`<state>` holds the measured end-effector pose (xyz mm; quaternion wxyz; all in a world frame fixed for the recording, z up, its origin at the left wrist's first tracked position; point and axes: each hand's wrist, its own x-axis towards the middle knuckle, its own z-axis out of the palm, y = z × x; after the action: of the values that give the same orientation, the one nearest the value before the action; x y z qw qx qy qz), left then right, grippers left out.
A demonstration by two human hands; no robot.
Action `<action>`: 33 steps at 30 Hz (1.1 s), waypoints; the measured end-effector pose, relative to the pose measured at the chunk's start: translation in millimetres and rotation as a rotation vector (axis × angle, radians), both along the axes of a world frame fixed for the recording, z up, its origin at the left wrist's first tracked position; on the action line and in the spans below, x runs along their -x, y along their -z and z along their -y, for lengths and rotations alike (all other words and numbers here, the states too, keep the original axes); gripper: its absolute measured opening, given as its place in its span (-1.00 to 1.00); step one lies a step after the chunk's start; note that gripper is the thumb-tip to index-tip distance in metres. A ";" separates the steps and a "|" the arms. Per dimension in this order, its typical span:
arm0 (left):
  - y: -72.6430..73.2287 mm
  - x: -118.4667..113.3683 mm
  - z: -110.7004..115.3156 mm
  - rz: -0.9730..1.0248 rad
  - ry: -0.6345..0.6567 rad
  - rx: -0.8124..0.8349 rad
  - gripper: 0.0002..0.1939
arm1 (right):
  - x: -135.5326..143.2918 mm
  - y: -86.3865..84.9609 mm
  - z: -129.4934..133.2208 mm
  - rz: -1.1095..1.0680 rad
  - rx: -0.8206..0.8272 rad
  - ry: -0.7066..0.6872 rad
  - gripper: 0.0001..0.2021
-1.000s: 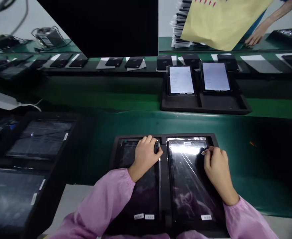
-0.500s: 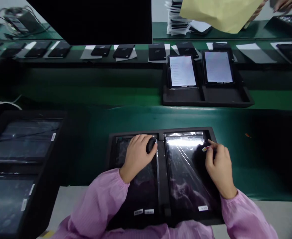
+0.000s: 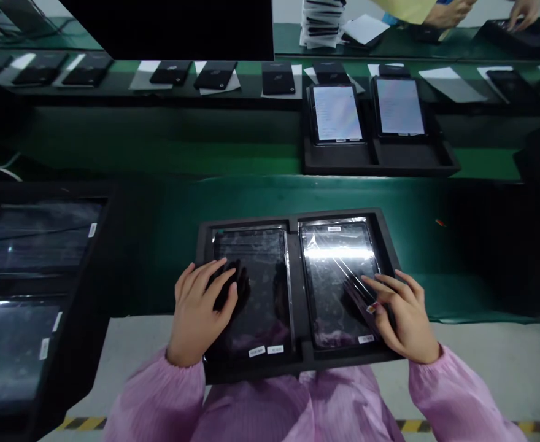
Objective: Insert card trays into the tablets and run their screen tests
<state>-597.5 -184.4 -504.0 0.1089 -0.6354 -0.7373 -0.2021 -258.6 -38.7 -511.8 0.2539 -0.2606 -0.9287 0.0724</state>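
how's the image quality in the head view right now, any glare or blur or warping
Head view: a bright glare band crosses the right-hand tablet in the near tray, with thin streaks below it; dark hand reflections on the left-hand tablet; the far left edge looks smeared and dim; print on the lit screens is too soft to read; deep shadow at right hides detail.

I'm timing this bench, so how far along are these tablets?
Two tablets in the far tray look done: screens lit. In hand: a small coloured piece, in the right hand over the near tray. Perhaps left: that tray's two dark tablets and two at far left.
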 end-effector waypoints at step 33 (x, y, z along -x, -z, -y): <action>17.8 -1.9 19.4 -0.028 -0.260 -0.112 -0.82 | 41.4 10.4 1.7 0.083 0.052 -0.268 -0.88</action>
<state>-595.6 -203.8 -521.8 0.1801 -0.5300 -0.7994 -0.2183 -300.0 -40.4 -522.2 0.1964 -0.1433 -0.9627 0.1186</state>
